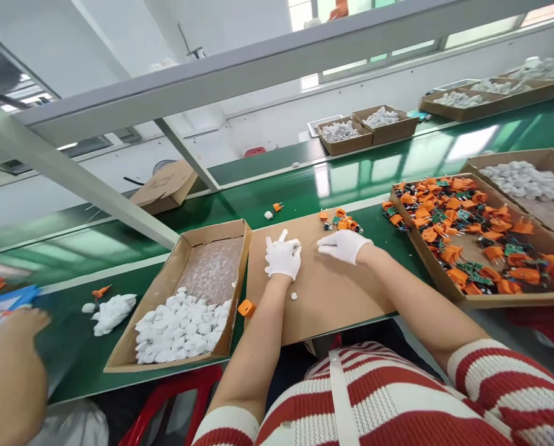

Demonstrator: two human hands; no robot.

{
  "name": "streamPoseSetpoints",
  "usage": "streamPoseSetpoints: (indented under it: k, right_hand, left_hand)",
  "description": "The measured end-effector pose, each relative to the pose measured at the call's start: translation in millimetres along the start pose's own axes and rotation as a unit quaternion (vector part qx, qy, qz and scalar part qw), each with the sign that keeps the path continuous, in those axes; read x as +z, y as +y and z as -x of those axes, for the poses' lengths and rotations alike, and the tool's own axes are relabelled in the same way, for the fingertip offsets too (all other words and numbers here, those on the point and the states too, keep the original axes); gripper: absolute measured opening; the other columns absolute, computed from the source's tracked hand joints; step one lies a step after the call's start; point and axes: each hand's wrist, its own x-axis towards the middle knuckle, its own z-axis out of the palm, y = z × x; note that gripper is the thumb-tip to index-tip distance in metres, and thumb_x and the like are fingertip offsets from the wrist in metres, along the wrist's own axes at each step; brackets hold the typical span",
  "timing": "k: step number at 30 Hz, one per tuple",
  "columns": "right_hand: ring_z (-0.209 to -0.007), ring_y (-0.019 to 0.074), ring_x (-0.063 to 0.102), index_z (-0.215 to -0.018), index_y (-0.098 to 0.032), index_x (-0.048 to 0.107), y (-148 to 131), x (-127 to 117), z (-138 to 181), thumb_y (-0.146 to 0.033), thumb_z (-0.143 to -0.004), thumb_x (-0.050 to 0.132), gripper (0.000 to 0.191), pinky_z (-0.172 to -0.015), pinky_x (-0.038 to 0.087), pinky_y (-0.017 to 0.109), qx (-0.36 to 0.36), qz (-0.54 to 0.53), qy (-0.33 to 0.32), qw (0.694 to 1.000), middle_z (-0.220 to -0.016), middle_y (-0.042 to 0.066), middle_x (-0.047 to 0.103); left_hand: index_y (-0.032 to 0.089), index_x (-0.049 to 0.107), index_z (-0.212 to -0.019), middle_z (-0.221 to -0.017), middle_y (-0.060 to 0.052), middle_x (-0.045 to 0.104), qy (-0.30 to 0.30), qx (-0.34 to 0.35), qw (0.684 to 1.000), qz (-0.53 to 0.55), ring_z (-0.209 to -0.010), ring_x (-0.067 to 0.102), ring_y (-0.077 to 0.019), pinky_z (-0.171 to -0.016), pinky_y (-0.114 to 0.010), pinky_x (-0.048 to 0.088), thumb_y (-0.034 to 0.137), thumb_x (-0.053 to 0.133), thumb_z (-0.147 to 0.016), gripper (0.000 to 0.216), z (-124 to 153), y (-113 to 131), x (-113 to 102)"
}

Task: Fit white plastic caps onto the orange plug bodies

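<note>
My left hand, in a white glove, is over a flat cardboard sheet. Its thumb and forefinger are pinched together while other fingers stick out; whatever the pinch holds is too small to make out. To its right, my gloved right hand has its fingers stretched out toward the left one, with nothing seen in them. Just beyond it lie several orange plugs with green circuit boards. A small white piece rests on the sheet near my left wrist, and an orange housing sits at the sheet's left edge.
A cardboard box of white pieces stands left, a box of orange plugs and boards right. Beyond runs a green conveyor surface; a metal frame bar crosses above. A co-worker's blurred hand is at far left.
</note>
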Motion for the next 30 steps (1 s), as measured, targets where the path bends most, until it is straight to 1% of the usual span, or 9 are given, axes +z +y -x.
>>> streamPoseSetpoints:
  k: [4,7,11,13,16,20,24,27,30]
  right_hand:
    - [-0.096,0.0274,0.065,-0.112,-0.035,0.074,30.0,-32.5,46.6,-0.046,-0.089,0.054,0.032,-0.084,0.049,0.040,0.195,0.120,0.130,0.965,-0.107,0.005,0.073]
    - [-0.102,0.0293,0.062,-0.109,-0.032,0.075,50.9,-28.3,79.6,-0.033,-0.079,0.068,0.031,-0.086,0.049,0.042,0.268,0.121,0.174,0.940,-0.110,0.007,0.072]
    - [-0.100,0.0254,0.065,-0.093,-0.026,0.080,59.7,-10.9,90.3,-0.032,-0.080,0.065,0.020,-0.088,0.050,0.037,0.258,0.067,0.195,0.944,-0.106,0.007,0.073]
    - [-0.101,0.0247,0.065,-0.098,-0.026,0.079,57.3,-5.8,86.3,-0.032,-0.083,0.062,0.023,-0.092,0.049,0.037,0.252,0.034,0.212,0.943,-0.104,0.007,0.074]
    - [-0.103,0.0248,0.066,-0.111,-0.025,0.075,50.8,-0.5,77.9,-0.030,-0.087,0.057,0.030,-0.098,0.047,0.040,0.243,-0.029,0.228,0.942,-0.104,0.007,0.075]
    - [-0.113,0.0232,0.064,-0.115,-0.024,0.073,35.4,10.5,60.6,-0.027,-0.085,0.062,0.032,-0.107,0.043,0.038,0.197,-0.143,0.205,0.948,-0.116,0.004,0.072]
    - [-0.097,0.0209,0.070,-0.116,-0.022,0.072,9.5,25.3,30.5,-0.030,-0.081,0.068,0.036,-0.097,0.054,0.036,0.150,-0.287,0.157,0.933,-0.105,0.005,0.075]
    - [-0.087,0.0220,0.072,-0.117,-0.018,0.072,-10.2,35.6,5.7,-0.037,-0.081,0.069,0.041,-0.085,0.060,0.037,0.125,-0.383,0.124,0.907,-0.096,0.008,0.076]
    - [-0.093,0.0236,0.070,-0.113,-0.019,0.073,-25.6,44.6,-11.4,-0.045,-0.079,0.070,0.043,-0.087,0.059,0.037,0.093,-0.450,0.088,0.884,-0.102,0.008,0.075]
  left_hand:
    - [0.026,0.069,-0.085,-0.106,-0.007,0.067,0.017,0.048,0.998,0.026,-0.123,0.051,-0.0305,-0.116,-0.054,0.013,0.020,0.061,-0.081,0.010,4.6,-1.9,-0.7]
    - [0.026,0.068,-0.105,-0.105,-0.007,0.063,0.024,0.006,0.998,0.053,-0.109,0.057,-0.0275,-0.107,-0.047,0.034,0.017,0.064,-0.077,0.029,4.3,-4.5,-3.5]
    - [0.028,0.068,-0.110,-0.111,-0.006,0.057,0.021,-0.038,0.994,0.102,-0.098,0.059,-0.0227,-0.098,-0.041,0.043,0.014,0.066,-0.075,0.037,3.1,-6.7,-5.1]
    - [0.026,0.070,-0.104,-0.112,-0.006,0.055,0.027,-0.037,0.991,0.127,-0.096,0.060,-0.0201,-0.095,-0.039,0.047,0.014,0.067,-0.075,0.031,3.4,-7.6,-4.6]
    - [0.023,0.069,-0.099,-0.116,-0.007,0.050,0.043,-0.035,0.983,0.177,-0.088,0.062,-0.0159,-0.077,-0.033,0.057,0.019,0.064,-0.080,0.020,4.9,-8.4,-3.4]
    - [0.025,0.068,-0.108,-0.120,-0.007,0.051,0.076,-0.030,0.951,0.300,-0.095,0.063,-0.0176,-0.061,-0.028,0.059,0.026,0.065,-0.081,0.028,9.4,-3.5,-4.4]
    - [0.030,0.069,-0.114,-0.121,-0.005,0.064,0.030,-0.031,0.916,0.400,-0.105,0.063,-0.0213,-0.076,-0.032,0.059,0.036,0.066,-0.082,0.032,17.3,12.3,-8.9]
    - [0.029,0.067,-0.120,-0.121,-0.004,0.068,-0.023,-0.011,0.928,0.372,-0.113,0.062,-0.0216,-0.094,-0.035,0.053,0.036,0.063,-0.086,0.036,22.8,25.6,-13.7]
    - [0.027,0.069,-0.119,-0.119,-0.004,0.070,-0.012,-0.008,0.953,0.304,-0.117,0.060,-0.0228,-0.101,-0.035,0.049,0.031,0.064,-0.085,0.035,24.7,31.2,-18.8]
